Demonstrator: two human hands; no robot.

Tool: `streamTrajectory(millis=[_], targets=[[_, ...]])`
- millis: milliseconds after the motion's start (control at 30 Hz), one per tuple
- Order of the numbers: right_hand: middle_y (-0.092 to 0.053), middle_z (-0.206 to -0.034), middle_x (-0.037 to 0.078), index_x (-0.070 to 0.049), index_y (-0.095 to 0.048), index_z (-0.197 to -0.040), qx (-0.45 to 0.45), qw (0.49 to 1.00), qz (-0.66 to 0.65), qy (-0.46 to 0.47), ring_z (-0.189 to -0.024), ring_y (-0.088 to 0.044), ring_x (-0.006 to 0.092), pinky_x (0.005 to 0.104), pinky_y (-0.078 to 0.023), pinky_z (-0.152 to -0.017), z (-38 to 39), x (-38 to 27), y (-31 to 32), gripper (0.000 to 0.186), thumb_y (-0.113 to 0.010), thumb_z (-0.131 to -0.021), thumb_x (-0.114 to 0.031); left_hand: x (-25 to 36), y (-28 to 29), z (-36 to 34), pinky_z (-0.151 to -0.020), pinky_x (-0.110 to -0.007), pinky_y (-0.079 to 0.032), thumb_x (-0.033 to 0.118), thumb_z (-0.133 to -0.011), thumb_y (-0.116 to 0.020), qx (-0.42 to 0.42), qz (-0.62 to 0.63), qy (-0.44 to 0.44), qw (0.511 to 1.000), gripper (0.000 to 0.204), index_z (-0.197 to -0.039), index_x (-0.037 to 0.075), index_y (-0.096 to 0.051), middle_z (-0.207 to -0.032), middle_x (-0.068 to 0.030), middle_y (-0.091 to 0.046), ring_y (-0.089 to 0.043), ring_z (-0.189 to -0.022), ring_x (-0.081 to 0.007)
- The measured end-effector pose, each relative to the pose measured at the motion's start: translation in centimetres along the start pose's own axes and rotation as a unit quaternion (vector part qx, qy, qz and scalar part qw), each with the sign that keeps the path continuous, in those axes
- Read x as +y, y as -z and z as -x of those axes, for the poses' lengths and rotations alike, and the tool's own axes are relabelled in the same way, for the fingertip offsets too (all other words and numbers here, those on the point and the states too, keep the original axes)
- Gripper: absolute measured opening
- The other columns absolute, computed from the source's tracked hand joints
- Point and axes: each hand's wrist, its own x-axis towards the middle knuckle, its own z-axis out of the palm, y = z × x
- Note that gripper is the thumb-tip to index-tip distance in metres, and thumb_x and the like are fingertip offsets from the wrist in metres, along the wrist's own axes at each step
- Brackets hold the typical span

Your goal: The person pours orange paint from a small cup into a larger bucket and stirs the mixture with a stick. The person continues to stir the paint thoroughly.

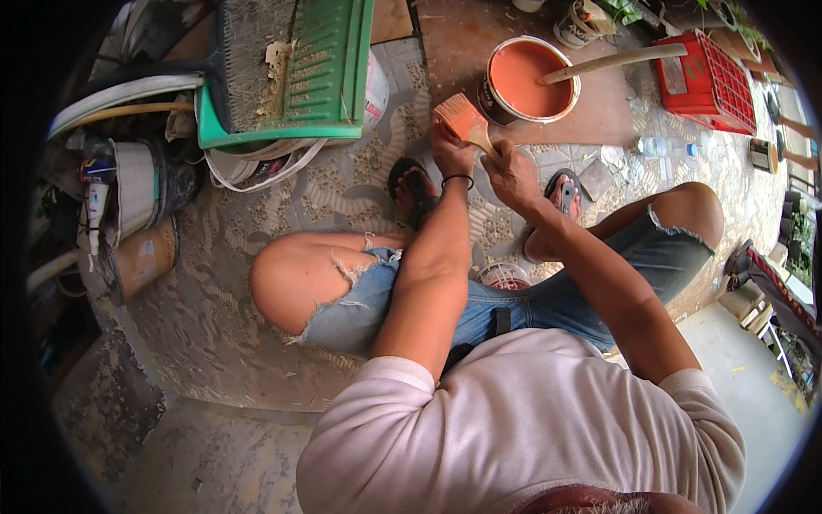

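Note:
A wide paintbrush [464,120] with orange-coated bristles is held between my hands, tilted up toward the left. My left hand [450,151] is closed on it from below the bristles, with some fingertips hidden behind it. My right hand [512,171] grips its wooden handle. Just beyond the brush, to the right, a bucket of orange paint [522,73] has a wooden stick [616,62] lying across it into the paint. The bucket stands on a brown board [591,116].
A green paint tray [330,94] rests on containers at upper left, above cans and tubes [139,265]. A red crate [702,98], a plastic bottle [664,146] and small containers are at upper right. My sandalled feet are below my hands, and another small bucket [505,275] sits between my legs.

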Motion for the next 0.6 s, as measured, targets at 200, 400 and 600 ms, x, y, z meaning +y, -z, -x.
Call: streamTrajectory(millis=[200,400,600], targets=[[-0.071,-0.107,0.028,-0.003,-0.059,-0.121,0.016,1.000,-0.012,-0.010,-0.100,-0.069,0.0499,0.0569,-0.052,-0.086,-0.8,0.8,-2.7,0.035,-0.067,-0.101,-0.031,1.0,0.2,-0.6,-0.104,-0.038,-0.052,0.007,-0.069,-0.092,0.001,-0.063,-0.005,0.998,0.082,-0.142,0.007,-0.056,-0.129,-0.0144,-0.068,-0.066,-0.124,-0.0293],[-0.071,-0.112,0.030,-0.003,-0.056,-0.127,0.040,0.998,-0.035,-0.015,-0.101,-0.069,0.0498,0.0570,-0.054,-0.086,-2.1,0.2,-3.4,0.038,-0.065,-0.102,-0.031,1.9,0.1,-1.5,-0.103,-0.039,-0.051,0.014,-0.072,-0.089,0.054,0.005,-0.002,0.999,0.080,-0.143,0.006,-0.055,-0.129,-0.0155,-0.068,-0.067,-0.121,-0.0330],[-0.072,-0.108,0.027,-0.002,-0.055,-0.125,0.071,0.996,-0.051,-0.001,-0.101,-0.070,0.0483,0.0551,-0.054,-0.084,-2.8,0.3,-4.2,0.039,-0.068,-0.102,-0.031,2.5,-0.1,-3.0,-0.103,-0.040,-0.051,0.018,-0.076,-0.087,0.053,-0.053,-0.028,0.997,0.074,-0.142,0.006,-0.055,-0.130,-0.0160,-0.067,-0.066,-0.122,-0.0324]])
